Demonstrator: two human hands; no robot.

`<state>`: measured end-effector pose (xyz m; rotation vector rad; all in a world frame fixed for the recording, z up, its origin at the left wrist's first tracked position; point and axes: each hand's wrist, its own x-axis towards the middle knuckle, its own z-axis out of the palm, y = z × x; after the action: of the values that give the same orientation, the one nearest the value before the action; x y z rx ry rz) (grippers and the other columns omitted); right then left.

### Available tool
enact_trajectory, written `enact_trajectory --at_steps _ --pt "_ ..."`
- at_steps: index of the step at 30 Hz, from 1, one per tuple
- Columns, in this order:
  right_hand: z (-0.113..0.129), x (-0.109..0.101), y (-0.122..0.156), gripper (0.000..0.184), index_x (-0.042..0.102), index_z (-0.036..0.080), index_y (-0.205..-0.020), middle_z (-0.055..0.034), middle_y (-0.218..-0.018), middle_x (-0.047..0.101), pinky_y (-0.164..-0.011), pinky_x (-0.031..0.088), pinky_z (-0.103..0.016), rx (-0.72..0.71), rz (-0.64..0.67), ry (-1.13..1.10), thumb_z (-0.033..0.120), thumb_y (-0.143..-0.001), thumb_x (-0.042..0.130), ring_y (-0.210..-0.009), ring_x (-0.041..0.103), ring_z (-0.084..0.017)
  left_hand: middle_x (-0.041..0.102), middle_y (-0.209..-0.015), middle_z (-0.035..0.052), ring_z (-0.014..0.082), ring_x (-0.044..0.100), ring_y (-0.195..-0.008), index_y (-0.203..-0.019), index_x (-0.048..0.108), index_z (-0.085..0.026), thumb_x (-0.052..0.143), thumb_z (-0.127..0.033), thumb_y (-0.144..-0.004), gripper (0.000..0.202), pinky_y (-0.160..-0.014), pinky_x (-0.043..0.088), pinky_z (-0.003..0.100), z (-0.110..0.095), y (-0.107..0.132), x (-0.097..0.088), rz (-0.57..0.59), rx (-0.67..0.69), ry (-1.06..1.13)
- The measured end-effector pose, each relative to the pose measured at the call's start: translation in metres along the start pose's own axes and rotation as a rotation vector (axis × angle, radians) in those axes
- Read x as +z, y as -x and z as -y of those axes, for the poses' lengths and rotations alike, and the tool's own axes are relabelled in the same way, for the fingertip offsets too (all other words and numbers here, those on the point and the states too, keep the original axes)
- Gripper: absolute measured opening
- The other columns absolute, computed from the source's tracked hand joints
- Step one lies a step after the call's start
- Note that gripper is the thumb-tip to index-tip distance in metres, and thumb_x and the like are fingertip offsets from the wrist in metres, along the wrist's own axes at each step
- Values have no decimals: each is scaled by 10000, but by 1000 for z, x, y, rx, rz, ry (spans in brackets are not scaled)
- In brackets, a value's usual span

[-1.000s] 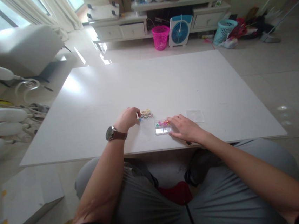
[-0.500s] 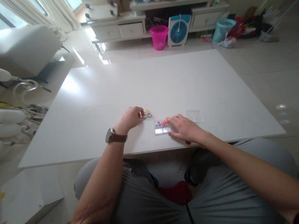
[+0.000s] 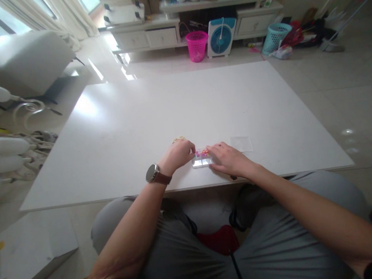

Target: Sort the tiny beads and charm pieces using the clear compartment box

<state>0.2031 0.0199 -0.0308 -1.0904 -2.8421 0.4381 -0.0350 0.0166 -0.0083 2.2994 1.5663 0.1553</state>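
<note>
A small clear compartment box [image 3: 202, 162] lies on the white table, with pink, orange and other coloured small pieces [image 3: 205, 152] in its far compartments. My right hand [image 3: 229, 158] grips the box's right side, thumb at the near edge and fingers at the far edge. Over the box's left far corner is my left hand [image 3: 179, 154], its fingertips pinched together. Whatever sits between them is too small to make out. Behind that hand, a little pile of pale ring-like pieces [image 3: 178, 139] is partly hidden. A clear square lid [image 3: 241, 144] lies flat to the right.
The white table [image 3: 169, 101] reaches well beyond my hands, its near edge just before my lap. Past it on the floor stand a pink basket [image 3: 197, 46], a blue fan [image 3: 221, 37] and a light-blue basket [image 3: 275, 38]. White chair parts [image 3: 2, 145] are at left.
My left hand has moved right and slightly nearer, from the pile of ring-like pieces to the box's left side. My right hand has stayed at the box.
</note>
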Motion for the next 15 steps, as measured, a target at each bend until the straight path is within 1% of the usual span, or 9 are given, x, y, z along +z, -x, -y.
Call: enact_trajectory --at_steps 3,9,12,15 --pt "0 0 0 622 479 99 -1471 -177 -1399 607 -1064 481 -474 -1 -2 -2 411 -945 592 -1270 518 -340 732 -800 73 196 651 -777 -876 803 -191 618 -177 -845 188 -830 508 323 -3 0 -1 2 -25 -35" --pt "1 0 0 619 471 119 -1478 -174 -1408 602 -1062 481 -479 4 2 -11 412 -946 588 -1286 509 -339 737 -802 82 213 672 -795 -857 785 -189 582 -183 -865 204 -814 512 329 -7 1 -1 18 -32 -80" --pt "1 -1 0 618 468 130 -1480 -172 -1407 602 -1060 480 -481 8 6 -17 410 -944 591 -1286 509 -339 734 -846 82 210 672 -822 -847 755 -180 562 -164 -864 195 -809 508 317 -6 1 -4 1 -24 -60" --pt "1 -1 0 611 473 132 -1474 -172 -1405 603 -1060 478 -477 8 7 -23 409 -944 595 -1283 510 -338 730 -919 76 189 672 -822 -840 719 -174 555 -148 -855 167 -781 501 292 -3 2 -10 -37 1 19"
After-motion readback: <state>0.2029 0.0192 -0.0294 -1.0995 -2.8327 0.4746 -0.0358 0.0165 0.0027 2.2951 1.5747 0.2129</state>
